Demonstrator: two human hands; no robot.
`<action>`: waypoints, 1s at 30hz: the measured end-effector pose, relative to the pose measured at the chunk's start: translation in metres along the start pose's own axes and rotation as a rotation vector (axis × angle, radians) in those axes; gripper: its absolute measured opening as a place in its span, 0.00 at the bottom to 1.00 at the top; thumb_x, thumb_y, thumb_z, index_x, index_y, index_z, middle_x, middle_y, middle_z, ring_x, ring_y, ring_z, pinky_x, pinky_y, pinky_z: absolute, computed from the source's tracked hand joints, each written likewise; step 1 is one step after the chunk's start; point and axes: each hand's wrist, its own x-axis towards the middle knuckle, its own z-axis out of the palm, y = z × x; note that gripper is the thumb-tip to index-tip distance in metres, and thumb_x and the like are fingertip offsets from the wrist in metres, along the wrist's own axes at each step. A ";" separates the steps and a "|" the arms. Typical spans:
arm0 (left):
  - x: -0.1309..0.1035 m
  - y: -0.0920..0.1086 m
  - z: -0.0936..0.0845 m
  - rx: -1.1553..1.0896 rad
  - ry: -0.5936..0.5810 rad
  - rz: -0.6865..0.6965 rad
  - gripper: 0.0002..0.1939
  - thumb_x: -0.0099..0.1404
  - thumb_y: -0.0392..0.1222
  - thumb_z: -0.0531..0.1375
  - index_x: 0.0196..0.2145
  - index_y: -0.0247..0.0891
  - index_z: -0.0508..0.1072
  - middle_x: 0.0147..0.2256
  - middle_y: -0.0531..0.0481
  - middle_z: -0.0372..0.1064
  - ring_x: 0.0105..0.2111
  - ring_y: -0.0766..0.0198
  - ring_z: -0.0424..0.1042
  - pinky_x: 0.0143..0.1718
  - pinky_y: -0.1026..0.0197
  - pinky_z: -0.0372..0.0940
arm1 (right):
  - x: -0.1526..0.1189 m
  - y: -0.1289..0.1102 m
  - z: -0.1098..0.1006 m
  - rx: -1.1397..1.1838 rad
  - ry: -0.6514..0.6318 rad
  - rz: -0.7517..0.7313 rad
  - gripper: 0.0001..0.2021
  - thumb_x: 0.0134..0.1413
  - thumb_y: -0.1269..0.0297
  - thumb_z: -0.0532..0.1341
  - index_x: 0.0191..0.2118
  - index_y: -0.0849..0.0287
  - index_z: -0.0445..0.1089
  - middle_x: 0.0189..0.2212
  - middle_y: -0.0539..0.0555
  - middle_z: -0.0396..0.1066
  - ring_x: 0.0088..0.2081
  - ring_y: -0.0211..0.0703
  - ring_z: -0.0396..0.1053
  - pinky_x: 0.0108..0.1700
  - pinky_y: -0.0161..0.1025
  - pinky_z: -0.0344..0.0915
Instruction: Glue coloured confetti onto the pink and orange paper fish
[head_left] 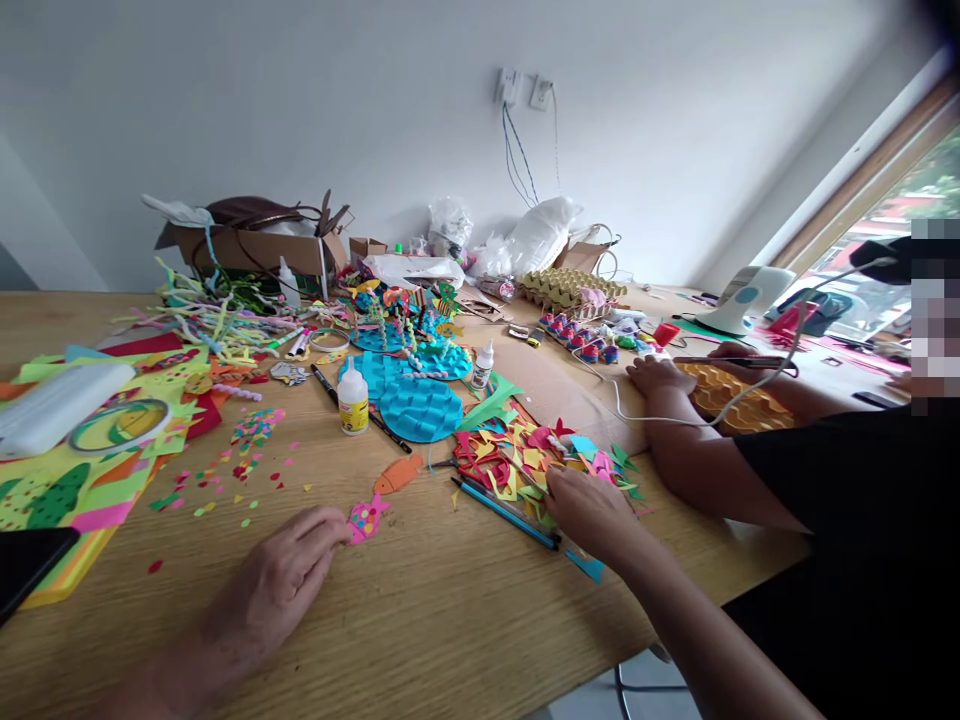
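My left hand [289,565] rests on the wooden table with its fingers pinched on the edge of a pink paper fish [367,519] with coloured dots. An orange paper fish [399,474] lies just beyond it. To the right, my right hand [589,510] reaches into a heap of coloured paper scraps [499,455]; its fingertips are partly hidden, and what they hold, if anything, cannot be made out. Blue pens [506,512] lie beside that hand. A glue bottle [353,398] stands upright near the blue painted shapes [420,405].
On the left are bright paper sheets [112,500], a tape roll [120,425], a black phone [30,565] and scattered paper dots [255,428]. At the right, another person's hands [660,378] are at a yellow egg tray [731,395], with a white cable [675,422] across.
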 end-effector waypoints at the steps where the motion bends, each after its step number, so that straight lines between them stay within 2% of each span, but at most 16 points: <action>1: -0.001 -0.001 0.000 0.001 0.000 -0.011 0.14 0.58 0.28 0.47 0.34 0.40 0.68 0.33 0.51 0.70 0.34 0.68 0.71 0.36 0.71 0.65 | 0.001 0.001 -0.002 0.001 -0.005 -0.006 0.11 0.51 0.72 0.49 0.31 0.62 0.68 0.31 0.60 0.72 0.33 0.49 0.70 0.28 0.37 0.58; 5: -0.002 -0.005 0.000 -0.010 0.005 -0.044 0.13 0.60 0.29 0.47 0.35 0.40 0.68 0.32 0.52 0.69 0.34 0.68 0.71 0.35 0.71 0.65 | -0.001 0.008 -0.015 0.006 0.017 0.071 0.10 0.51 0.71 0.49 0.30 0.61 0.67 0.28 0.60 0.71 0.30 0.47 0.70 0.26 0.36 0.55; 8: 0.001 -0.005 -0.001 -0.025 0.037 -0.046 0.11 0.60 0.31 0.49 0.36 0.41 0.67 0.31 0.53 0.70 0.33 0.68 0.71 0.34 0.72 0.65 | -0.007 0.010 -0.030 0.114 0.159 0.144 0.09 0.53 0.67 0.49 0.33 0.60 0.65 0.24 0.56 0.69 0.26 0.46 0.67 0.24 0.36 0.52; 10: 0.005 -0.002 -0.004 -0.040 0.072 -0.058 0.09 0.60 0.33 0.50 0.35 0.41 0.67 0.31 0.54 0.71 0.32 0.68 0.71 0.34 0.72 0.65 | -0.012 0.008 -0.039 0.362 0.295 0.072 0.07 0.52 0.65 0.51 0.35 0.58 0.62 0.22 0.52 0.66 0.25 0.42 0.64 0.25 0.35 0.52; 12: 0.011 0.003 -0.008 -0.075 0.100 -0.077 0.09 0.60 0.34 0.51 0.35 0.42 0.68 0.31 0.54 0.71 0.31 0.69 0.72 0.33 0.72 0.65 | -0.014 0.004 -0.045 0.740 0.353 -0.059 0.07 0.52 0.63 0.52 0.37 0.57 0.59 0.20 0.47 0.62 0.22 0.37 0.60 0.24 0.33 0.51; 14: 0.016 0.010 -0.015 -0.140 0.098 -0.113 0.08 0.59 0.34 0.52 0.35 0.42 0.68 0.29 0.56 0.71 0.29 0.70 0.72 0.31 0.73 0.65 | -0.013 -0.003 -0.047 1.175 0.270 -0.176 0.08 0.51 0.61 0.53 0.38 0.56 0.58 0.19 0.44 0.57 0.18 0.32 0.53 0.21 0.31 0.49; 16: 0.022 0.017 -0.021 -0.239 0.036 -0.184 0.08 0.59 0.35 0.51 0.33 0.42 0.69 0.27 0.56 0.71 0.27 0.70 0.71 0.28 0.73 0.65 | -0.010 -0.012 -0.045 1.577 0.120 -0.267 0.08 0.50 0.60 0.55 0.37 0.56 0.58 0.19 0.43 0.55 0.16 0.30 0.48 0.18 0.29 0.45; 18: 0.028 0.025 -0.025 -0.365 -0.049 -0.271 0.08 0.59 0.36 0.51 0.32 0.41 0.69 0.25 0.55 0.71 0.24 0.69 0.71 0.25 0.72 0.65 | -0.007 -0.023 -0.041 1.885 -0.002 -0.340 0.08 0.48 0.62 0.57 0.34 0.56 0.58 0.18 0.43 0.54 0.16 0.28 0.47 0.18 0.29 0.43; 20: 0.033 0.032 -0.024 -0.489 -0.105 -0.315 0.08 0.59 0.36 0.50 0.31 0.40 0.69 0.23 0.53 0.69 0.22 0.69 0.69 0.22 0.72 0.64 | -0.004 -0.034 -0.036 2.079 -0.132 -0.375 0.08 0.46 0.63 0.59 0.31 0.57 0.58 0.17 0.42 0.54 0.15 0.27 0.46 0.18 0.28 0.41; 23: 0.042 0.041 -0.014 -0.619 -0.156 -0.305 0.09 0.58 0.35 0.49 0.32 0.38 0.69 0.24 0.52 0.67 0.23 0.69 0.67 0.20 0.71 0.64 | -0.003 -0.049 -0.030 2.220 -0.258 -0.414 0.07 0.46 0.65 0.59 0.30 0.57 0.60 0.18 0.43 0.55 0.15 0.27 0.45 0.18 0.28 0.40; 25: 0.047 0.048 -0.004 -0.673 -0.193 -0.303 0.10 0.58 0.33 0.48 0.35 0.38 0.67 0.25 0.52 0.66 0.23 0.70 0.67 0.20 0.72 0.64 | -0.005 -0.058 -0.029 2.260 -0.258 -0.402 0.06 0.45 0.65 0.60 0.30 0.57 0.61 0.18 0.43 0.56 0.15 0.26 0.45 0.18 0.28 0.40; 27: 0.050 0.059 0.003 -0.647 -0.170 -0.257 0.14 0.59 0.31 0.47 0.42 0.38 0.63 0.27 0.52 0.66 0.24 0.70 0.67 0.22 0.72 0.64 | -0.009 -0.065 -0.028 2.232 -0.218 -0.358 0.06 0.46 0.64 0.60 0.30 0.59 0.63 0.18 0.44 0.58 0.16 0.27 0.48 0.18 0.28 0.43; 28: 0.052 0.064 0.006 -0.569 -0.131 -0.198 0.17 0.59 0.30 0.48 0.46 0.39 0.61 0.29 0.52 0.65 0.26 0.70 0.68 0.26 0.71 0.65 | -0.012 -0.069 -0.028 2.186 -0.193 -0.336 0.06 0.46 0.63 0.59 0.31 0.60 0.65 0.19 0.46 0.60 0.17 0.27 0.50 0.19 0.28 0.45; 30: 0.054 0.076 0.007 -0.364 -0.120 0.044 0.21 0.61 0.29 0.47 0.51 0.41 0.56 0.32 0.51 0.65 0.30 0.69 0.67 0.32 0.69 0.65 | -0.019 -0.076 -0.027 2.053 -0.143 -0.304 0.08 0.48 0.62 0.59 0.33 0.61 0.67 0.22 0.49 0.65 0.20 0.30 0.57 0.22 0.29 0.51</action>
